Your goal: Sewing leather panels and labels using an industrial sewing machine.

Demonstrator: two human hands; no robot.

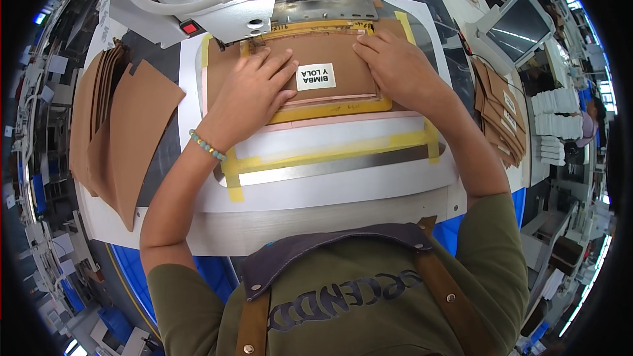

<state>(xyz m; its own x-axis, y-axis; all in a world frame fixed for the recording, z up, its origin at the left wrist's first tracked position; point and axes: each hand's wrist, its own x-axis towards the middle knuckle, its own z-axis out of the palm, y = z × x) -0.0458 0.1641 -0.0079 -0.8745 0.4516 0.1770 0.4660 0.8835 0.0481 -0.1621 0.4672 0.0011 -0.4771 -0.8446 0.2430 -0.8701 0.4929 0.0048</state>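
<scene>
A brown leather-like panel [313, 53] with a white printed label [316, 77] lies in a yellow-edged template frame [330, 112] under the head of a white industrial sewing machine [254, 1]. On the left part of the panel rests my left hand [256, 89], fingers spread and a beaded bracelet at the wrist. My right hand [394, 69] lies across the frame's right side, its fingertips on the panel's upper right corner. Both hands are open and pressed flat, grasping nothing. What lies beneath the palms is hidden.
Brown cut panels [142, 125] stand in a stack at the left. Brown pieces with white labels [498, 115] are piled at the right, below a tilted screen [517, 26]. Yellow tape [330, 150] crosses the white sheet near the table's front edge.
</scene>
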